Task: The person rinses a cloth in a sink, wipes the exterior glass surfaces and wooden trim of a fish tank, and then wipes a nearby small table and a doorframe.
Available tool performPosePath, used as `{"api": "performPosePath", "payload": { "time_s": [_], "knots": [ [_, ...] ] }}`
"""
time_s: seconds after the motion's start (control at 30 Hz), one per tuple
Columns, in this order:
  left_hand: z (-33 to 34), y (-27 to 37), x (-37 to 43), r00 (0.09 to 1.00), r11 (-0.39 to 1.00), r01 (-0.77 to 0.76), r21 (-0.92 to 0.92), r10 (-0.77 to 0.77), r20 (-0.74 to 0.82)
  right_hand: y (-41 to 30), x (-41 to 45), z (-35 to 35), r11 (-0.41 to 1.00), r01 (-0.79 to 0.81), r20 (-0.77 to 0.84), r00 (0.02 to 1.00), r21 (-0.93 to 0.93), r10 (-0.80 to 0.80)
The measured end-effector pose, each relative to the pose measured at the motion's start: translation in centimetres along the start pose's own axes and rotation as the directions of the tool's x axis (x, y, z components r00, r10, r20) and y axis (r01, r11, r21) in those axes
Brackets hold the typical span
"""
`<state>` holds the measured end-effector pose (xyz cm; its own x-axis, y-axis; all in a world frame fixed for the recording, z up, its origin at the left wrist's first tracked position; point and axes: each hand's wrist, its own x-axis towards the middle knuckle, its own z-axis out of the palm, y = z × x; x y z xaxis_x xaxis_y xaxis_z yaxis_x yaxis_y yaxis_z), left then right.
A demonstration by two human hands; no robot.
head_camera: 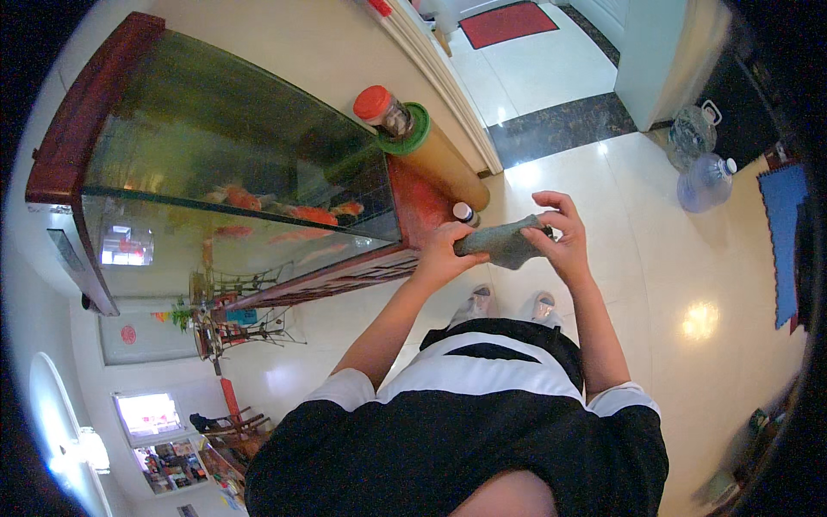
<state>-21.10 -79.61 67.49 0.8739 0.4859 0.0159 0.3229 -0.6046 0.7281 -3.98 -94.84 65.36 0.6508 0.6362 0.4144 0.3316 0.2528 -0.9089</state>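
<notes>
A grey-green cloth (502,243) is stretched between my two hands in front of me. My left hand (446,255) grips its left end, with the thumb lying along the lower edge. At the right end, my right hand (561,236) pinches the cloth between thumb and fingers, while other fingers stand raised. Just beyond my left hand, a small bottle with a white cap (462,211) is on the red wooden ledge (423,197). What the fabric is exactly, I cannot tell.
A glass fish tank (245,148) with orange and white fish is at the left. A tall container with a green rim (446,161) bears a red-lidded jar (382,110). Two large plastic bottles (705,184) stand right on the tiled floor. A red mat (508,24) lies beyond the doorway.
</notes>
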Motion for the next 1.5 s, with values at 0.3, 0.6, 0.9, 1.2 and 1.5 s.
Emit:
{"api": "performPosePath", "payload": {
  "time_s": [0.3,0.6,0.9,1.2,1.5],
  "knots": [
    [0.3,-4.7,-1.3,0.999,0.998,0.017,0.056,-0.02,0.038,-1.1,-2.8,2.8,0.962,-0.236,0.036,0.972,0.135,0.233],
    [2.8,-8.1,-3.2,0.769,-0.224,0.546,-0.807,-0.247,0.589,2.7,-9.8,10.9,0.987,-0.122,0.075,0.989,-0.103,0.13],
    [3.0,-12.8,-0.9,0.829,0.571,0.431,-0.699,-0.557,0.056,6.2,-12.6,12.8,0.964,-0.147,0.138,0.974,-0.221,0.18],
    [-2.6,-21.1,7.4,0.961,0.399,0.266,0.877,-0.177,-0.212,11.3,-19.1,8.4,0.805,-0.558,0.012,0.82,-0.203,0.572],
    [-2.2,-22.2,10.9,0.878,0.381,0.368,0.848,-0.444,-0.181,13.8,-18.9,9.0,0.691,-0.68,0.07,0.699,-0.244,0.712]
  ]
}}
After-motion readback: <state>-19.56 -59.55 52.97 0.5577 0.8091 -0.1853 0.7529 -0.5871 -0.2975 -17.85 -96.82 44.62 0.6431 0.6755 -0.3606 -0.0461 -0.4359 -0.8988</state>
